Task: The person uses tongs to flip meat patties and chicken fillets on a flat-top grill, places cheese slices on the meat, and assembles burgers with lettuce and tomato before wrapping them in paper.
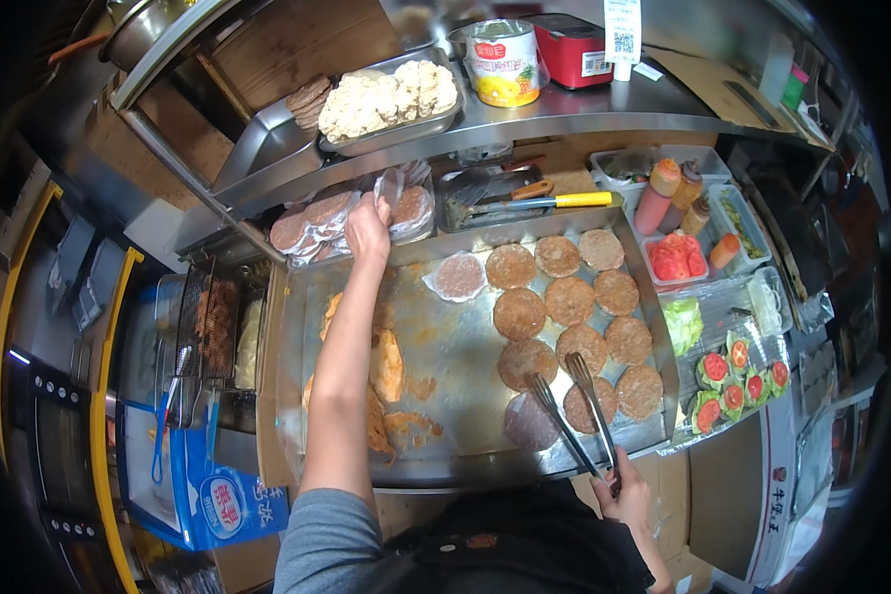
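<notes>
My left hand [369, 229] reaches over the griddle [445, 364] to a tray of film-wrapped raw patties [318, 223]. Its fingers pinch a piece of clear plastic film [390, 185]. Low on the right, my right hand [625, 491] grips metal tongs [564, 427], whose spread tips hang over the browned patties [526, 361]. These patties lie in rough rows on the griddle's right side. A paler patty with film around its edge [458, 277] lies near the back. One purplish, raw-looking patty [532, 422] sits at the front. Orange-coated meat pieces [387, 364] lie left, partly behind my arm.
Spatulas [538, 202] rest on a tray behind the griddle. Sauce bottles [658, 194], sliced tomato [676, 258] and lettuce [683, 325] stand right. A steel shelf [564, 122] crosses above, holding a large can [502, 65]. Fryer baskets [215, 319] are left.
</notes>
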`<state>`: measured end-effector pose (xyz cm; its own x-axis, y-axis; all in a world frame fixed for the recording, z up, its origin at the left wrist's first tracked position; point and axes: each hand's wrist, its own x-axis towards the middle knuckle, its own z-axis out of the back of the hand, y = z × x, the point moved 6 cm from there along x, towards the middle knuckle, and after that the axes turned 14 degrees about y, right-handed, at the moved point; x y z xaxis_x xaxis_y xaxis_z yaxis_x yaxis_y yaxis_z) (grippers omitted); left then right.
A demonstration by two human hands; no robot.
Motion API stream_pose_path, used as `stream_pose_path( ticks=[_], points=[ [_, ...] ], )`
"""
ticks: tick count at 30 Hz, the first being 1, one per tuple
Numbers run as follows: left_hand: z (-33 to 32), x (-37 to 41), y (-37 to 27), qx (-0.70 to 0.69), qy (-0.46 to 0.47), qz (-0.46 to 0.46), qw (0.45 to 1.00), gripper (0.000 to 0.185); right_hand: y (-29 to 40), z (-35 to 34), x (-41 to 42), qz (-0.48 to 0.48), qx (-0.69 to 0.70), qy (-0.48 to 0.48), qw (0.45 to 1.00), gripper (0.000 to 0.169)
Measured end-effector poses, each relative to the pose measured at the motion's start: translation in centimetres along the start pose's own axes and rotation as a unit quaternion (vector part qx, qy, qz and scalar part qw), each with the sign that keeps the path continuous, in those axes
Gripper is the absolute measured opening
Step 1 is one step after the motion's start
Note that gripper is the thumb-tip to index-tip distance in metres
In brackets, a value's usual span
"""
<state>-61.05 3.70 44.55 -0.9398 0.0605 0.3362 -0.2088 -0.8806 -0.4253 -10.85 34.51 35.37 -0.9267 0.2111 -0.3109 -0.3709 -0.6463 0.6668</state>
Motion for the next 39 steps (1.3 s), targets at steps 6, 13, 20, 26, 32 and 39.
stream_pose_path(
  ticks=[6,13,20,26,32,39],
  points=[
    [-6.0,-9.4,4.3,-0.268,0.177,0.109,0.941,0.018,0.6,0.6,0.6,-0.005,0.028,-0.007,1.0,0.064],
    [-10.1,-18.5,3.3,-0.312,0.259,0.126,0.905,0.013,1.5,1.1,0.6,0.005,0.024,-0.018,1.0,0.059],
    [-8.2,-19.6,-2.9,0.017,0.292,-0.096,0.951,0.021,2.7,1.0,0.5,0.007,-0.022,-0.004,1.0,0.065],
    [-10.6,-20.0,-3.4,0.026,0.311,-0.216,0.925,0.025,1.2,-0.1,0.1,0.02,0.02,-0.027,0.999,0.067],
    [-8.0,-10.9,-4.4,0.005,0.235,-0.169,0.957,0.028,1.6,-0.3,0.2,0.015,0.021,-0.025,0.999,0.066],
    [-4.9,-0.3,-0.1,0.074,0.081,-0.125,0.986,0.04,1.8,-0.3,-0.1,0.002,0.011,-0.023,1.0,0.066]
  ],
)
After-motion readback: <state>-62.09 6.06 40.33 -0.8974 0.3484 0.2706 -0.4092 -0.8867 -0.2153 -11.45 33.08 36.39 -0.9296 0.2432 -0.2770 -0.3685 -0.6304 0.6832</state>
